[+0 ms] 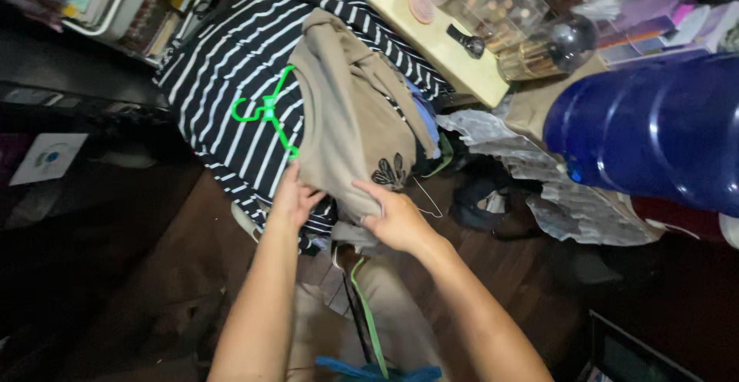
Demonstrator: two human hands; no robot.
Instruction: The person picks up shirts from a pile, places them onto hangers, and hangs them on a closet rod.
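Head view, biggest first: striped black-and-white garment (pixel 231 66) spreads across the pile at upper left, and the tan garment (pixel 350 113) lies on top of it, hanging down toward you. Big blue water jug (pixel 654 132) fills the right side, well apart from your arms but close to the pile's right flank. Cream worktop (pixel 439 47) sits behind the pile, loaded with clear organisers (pixel 500 5). Crumpled silvery sheet (pixel 531 166) lies between jug and clothes. Green hanger (pixel 269 113) rests on the stripes, just beside the tan fabric's left edge.

Your left hand (pixel 292 197) pinches the lower left hem of the tan garment, fingers closed on the cloth where it meets the stripes. Your right hand (pixel 396 216) clamps the lower right corner, just under the dark flower print (pixel 389 173), fingers wrapped over a fold.

Judgement: hold both corners level so the cloth stays flat, and grip only tan, since your left hand looks likely to catch striped fabric too. Watch the hanger hook; it could snag if the tan piece drags left.

Room: open space is toward you, over your lap and the dark floor (pixel 523 274) at lower right. Left is dark clutter, hard to read. Right is blocked by the jug, back by the worktop edge. A thin wire hanger (pixel 429 201) lies just right of your right hand.
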